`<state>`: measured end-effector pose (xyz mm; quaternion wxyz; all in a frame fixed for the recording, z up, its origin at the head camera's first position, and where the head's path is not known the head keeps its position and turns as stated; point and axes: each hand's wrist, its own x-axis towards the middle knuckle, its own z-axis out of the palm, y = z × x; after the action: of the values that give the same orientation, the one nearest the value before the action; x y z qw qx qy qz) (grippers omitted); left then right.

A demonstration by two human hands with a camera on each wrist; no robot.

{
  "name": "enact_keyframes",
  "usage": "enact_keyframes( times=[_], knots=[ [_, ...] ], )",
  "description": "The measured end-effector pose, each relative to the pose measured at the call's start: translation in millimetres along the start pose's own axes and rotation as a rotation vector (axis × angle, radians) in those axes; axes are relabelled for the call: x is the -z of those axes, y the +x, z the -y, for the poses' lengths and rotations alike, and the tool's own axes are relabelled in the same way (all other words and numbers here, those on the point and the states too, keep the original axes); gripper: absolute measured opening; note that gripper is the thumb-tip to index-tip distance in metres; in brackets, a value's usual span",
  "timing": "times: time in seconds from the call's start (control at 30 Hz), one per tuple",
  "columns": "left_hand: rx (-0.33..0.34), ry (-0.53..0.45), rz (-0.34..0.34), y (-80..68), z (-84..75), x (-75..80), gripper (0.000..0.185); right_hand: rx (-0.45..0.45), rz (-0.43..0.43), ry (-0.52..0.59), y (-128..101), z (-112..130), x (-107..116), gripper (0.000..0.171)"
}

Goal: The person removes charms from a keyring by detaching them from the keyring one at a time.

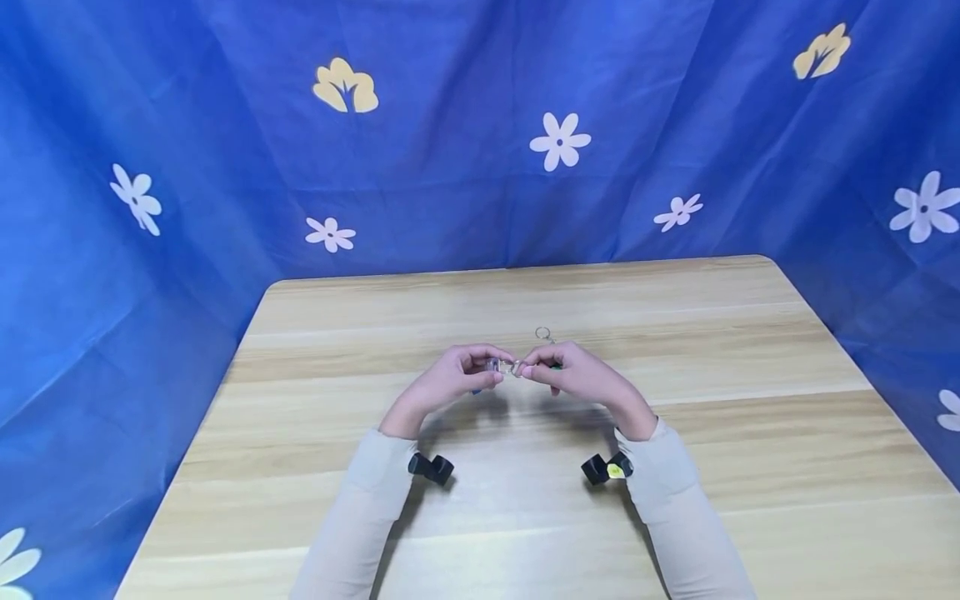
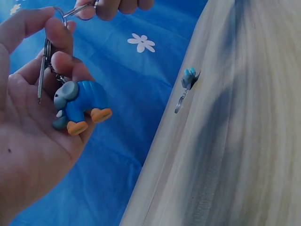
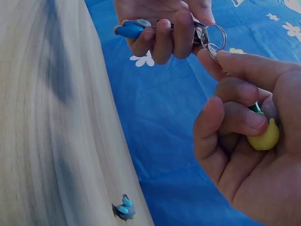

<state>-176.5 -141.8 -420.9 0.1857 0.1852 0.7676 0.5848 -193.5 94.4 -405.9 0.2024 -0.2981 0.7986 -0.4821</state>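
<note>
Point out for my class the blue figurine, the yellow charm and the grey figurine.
Blue figurine (image 2: 84, 100): left wrist view, on its blue body.
Yellow charm (image 3: 264, 137): right wrist view, on its rounded body.
Grey figurine (image 2: 188, 81): left wrist view, on its grey body.

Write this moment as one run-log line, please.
left hand: holds blue figure keychain | right hand: holds yellow charm | metal rings: meet between hands, linking unclear | gray figure keychain: on table

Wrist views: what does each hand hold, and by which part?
Left hand: blue figure keychain, at its ring end. Right hand: yellow charm keychain, by its ring and charm.
</note>
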Motion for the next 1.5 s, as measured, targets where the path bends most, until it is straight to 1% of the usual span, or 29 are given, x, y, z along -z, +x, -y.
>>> enact_keyframes(
  times=[0.13, 0.3, 0.47, 0.6, 0.7, 0.9, 1.0, 1.1, 1.3, 1.5],
  knots=[
    [-0.01, -0.02, -0.012, 0.5, 0.4, -1.4, 0.035, 0.001, -0.003, 0.008, 0.7, -0.8, -0.3, 0.024],
    [-0.021, -0.047, 0.001, 0.0, 1.7, -3.3, 0.034, -0.005, 0.005, 0.006, 1.6, -4.4, -1.1, 0.024],
    [-0.04, -0.052, 0.006, 0.2, -0.7, -4.3, 0.032, 0.019, -0.005, -0.001, 0.5, -3.8, -0.2, 0.022],
    [-0.06, -0.091, 0.025, 0.5, -2.1, -4.3, 0.032, 0.022, 0.0, 0.001, 0.1, -2.3, 1.2, 0.024],
    [-0.071, -0.094, 0.025, 0.7, -3.8, -3.0, 0.03, 0.023, 0.001, 0.005, 0.7, -0.1, 1.5, 0.024],
    [-0.101, -0.066, 0.016, 2.5, -3.2, -0.1, 0.027, 0.032, 0.002, -0.014, 1.8, 4.2, 1.4, 0.024],
    [-0.101, -0.056, 0.013, 3.7, -2.0, 1.0, 0.026, 0.023, 0.007, -0.016, 2.6, 5.2, 0.6, 0.024],
    [-0.094, -0.061, -0.005, 3.8, -1.0, 0.5, 0.025, 0.026, 0.006, -0.014, 1.9, 5.6, -0.5, 0.024],
    [-0.068, -0.083, 0.006, 2.1, -0.4, -1.2, 0.027, 0.035, 0.006, -0.023, 0.4, 4.7, -1.9, 0.019],
    [-0.049, -0.034, -0.015, 1.1, -0.2, -0.5, 0.034, 0.051, 0.007, -0.02, 1.2, 4.1, -1.7, 0.022]
  ],
)
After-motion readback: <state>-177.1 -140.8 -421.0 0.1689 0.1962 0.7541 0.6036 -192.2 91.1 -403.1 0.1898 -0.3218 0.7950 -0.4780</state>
